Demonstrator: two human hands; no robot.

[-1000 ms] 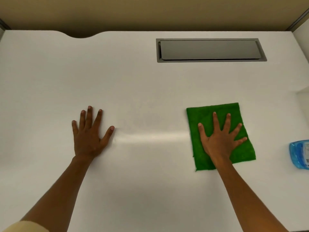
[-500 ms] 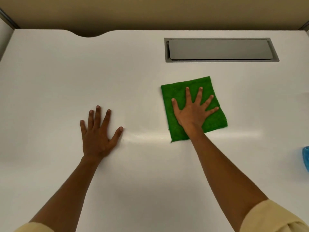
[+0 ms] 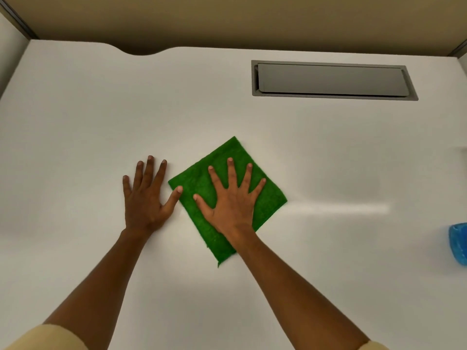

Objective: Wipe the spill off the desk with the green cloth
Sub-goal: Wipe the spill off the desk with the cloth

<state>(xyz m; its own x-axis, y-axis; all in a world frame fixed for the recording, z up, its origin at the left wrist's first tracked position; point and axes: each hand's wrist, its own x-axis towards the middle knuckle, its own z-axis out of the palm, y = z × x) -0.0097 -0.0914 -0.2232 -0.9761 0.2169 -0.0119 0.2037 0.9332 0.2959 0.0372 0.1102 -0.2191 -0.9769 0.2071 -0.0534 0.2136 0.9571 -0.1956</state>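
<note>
The green cloth [image 3: 271, 198] lies flat on the white desk [image 3: 101, 109], turned like a diamond. My right hand [image 3: 232, 203] presses down on the cloth with its palm flat and fingers spread. My left hand [image 3: 146, 195] rests flat on the bare desk just to the cloth's left, and its thumb tip touches the cloth's edge. A faint shiny streak [image 3: 341, 208] runs rightward from the cloth. I cannot tell whether that streak is liquid or a reflection.
A grey recessed cable hatch [image 3: 331, 80] sits in the desk at the back right. A blue plastic object [image 3: 458, 245] pokes in at the right edge. The desk's back edge has a curved notch [image 3: 144, 53], and partition walls stand behind and beside it.
My right hand slid the cloth from the right, up toward the hatch, then back down and left beside my left hand. The cloth has turned counter-clockwise. My left hand stayed planted.
</note>
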